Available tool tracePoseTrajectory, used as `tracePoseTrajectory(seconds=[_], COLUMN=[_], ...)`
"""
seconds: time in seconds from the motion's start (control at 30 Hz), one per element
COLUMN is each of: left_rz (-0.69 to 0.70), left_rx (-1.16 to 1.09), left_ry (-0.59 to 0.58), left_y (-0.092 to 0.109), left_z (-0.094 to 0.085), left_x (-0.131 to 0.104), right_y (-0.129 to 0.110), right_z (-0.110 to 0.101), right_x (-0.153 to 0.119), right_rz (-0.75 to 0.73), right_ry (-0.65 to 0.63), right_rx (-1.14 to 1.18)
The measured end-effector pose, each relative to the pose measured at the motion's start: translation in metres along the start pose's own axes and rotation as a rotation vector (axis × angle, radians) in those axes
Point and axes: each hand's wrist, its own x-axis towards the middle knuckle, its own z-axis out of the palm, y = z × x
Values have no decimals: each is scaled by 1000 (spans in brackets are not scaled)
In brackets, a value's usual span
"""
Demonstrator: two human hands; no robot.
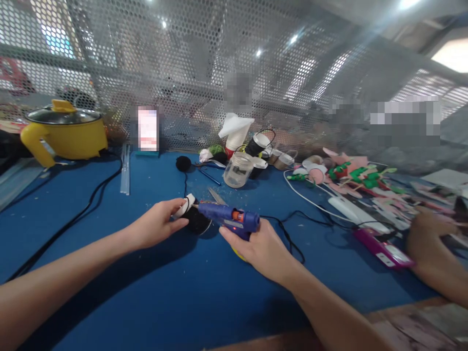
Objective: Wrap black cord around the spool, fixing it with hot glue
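My right hand [265, 251] is wrapped round a blue glue gun [228, 214] with a small red light on its side. The gun's nozzle points left, close to a white piece [185, 205] pinched in my left hand [163, 222]. Black cord crosses that white piece, and I cannot make out exactly what it is. Just behind and below the nozzle lies a round black object [198, 222], partly hidden. A black yarn ball [183, 164] sits farther back, with a strand running toward my left hand. Metal scissor-like blades [216, 196] show behind the gun.
A yellow electric pot [69, 139] stands at the left, beside clear glue sticks [125, 170]. A lit phone [147, 129] leans at the back. A clear jar [237, 170] and spools stand centrally. At right are pink and green craft pieces [358, 175], a purple power strip [383, 249] and another person's arm [435, 248].
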Motion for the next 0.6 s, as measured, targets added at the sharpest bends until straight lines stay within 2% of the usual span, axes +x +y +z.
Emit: tracePoseTrajectory(seconds=[0.43,0.6], left_rz=[8,10], left_rx=[-11,-22], left_ry=[27,37], left_y=[-4,-3], left_z=[2,3], left_x=[1,1], right_y=[-1,0], right_z=[3,3], right_x=[-2,-1], right_rz=[-29,-36], right_ry=[-7,42], right_rx=[-210,-259])
